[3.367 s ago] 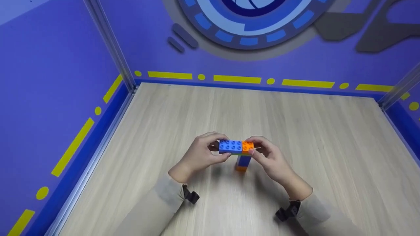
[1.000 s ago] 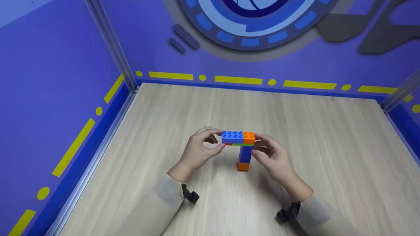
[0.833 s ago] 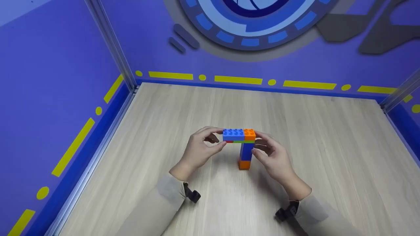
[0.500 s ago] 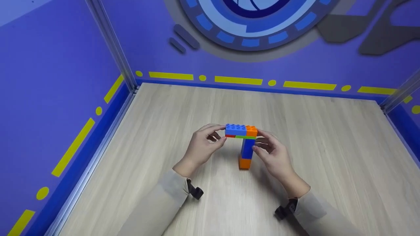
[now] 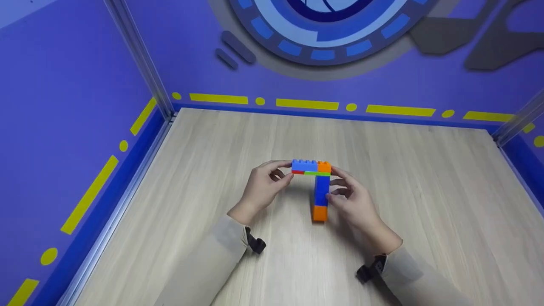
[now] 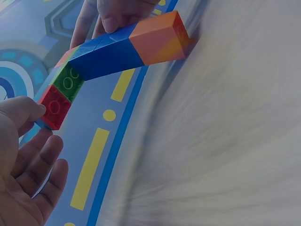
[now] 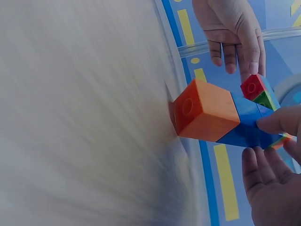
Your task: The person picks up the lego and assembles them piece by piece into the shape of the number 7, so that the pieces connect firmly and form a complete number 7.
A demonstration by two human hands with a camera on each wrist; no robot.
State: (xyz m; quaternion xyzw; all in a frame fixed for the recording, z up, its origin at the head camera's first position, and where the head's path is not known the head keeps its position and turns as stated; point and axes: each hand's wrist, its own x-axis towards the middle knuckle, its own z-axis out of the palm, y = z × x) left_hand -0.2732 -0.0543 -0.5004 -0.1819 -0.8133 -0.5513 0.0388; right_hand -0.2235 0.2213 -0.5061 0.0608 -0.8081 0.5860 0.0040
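Note:
An upside-down L of building blocks [image 5: 322, 191] is held up between both hands. Its column has an orange block [image 5: 320, 213] at the foot and dark blue blocks above. The arm on top joins a lighter blue block [image 5: 304, 165] and an orange one [image 5: 324, 166] over thin red [image 6: 54, 107] and green [image 6: 67, 84] pieces. My left hand [image 5: 263, 187] pinches the arm's free end, thumb by the red piece. My right hand [image 5: 355, 206] grips the column and corner from the right, its thumb on the dark blue side. The foot's hollow underside shows in the right wrist view.
The hands work over a wood-grain table [image 5: 238, 144]. Blue panels with yellow dashes [image 5: 307, 104] stand at its back and sides, joined by metal corner posts [image 5: 140, 59]. Black straps with small devices sit on both wrists.
The block shape has tipped from studs facing up at the camera to its front side and column showing. The arm has risen in view, and both hands keep their hold.

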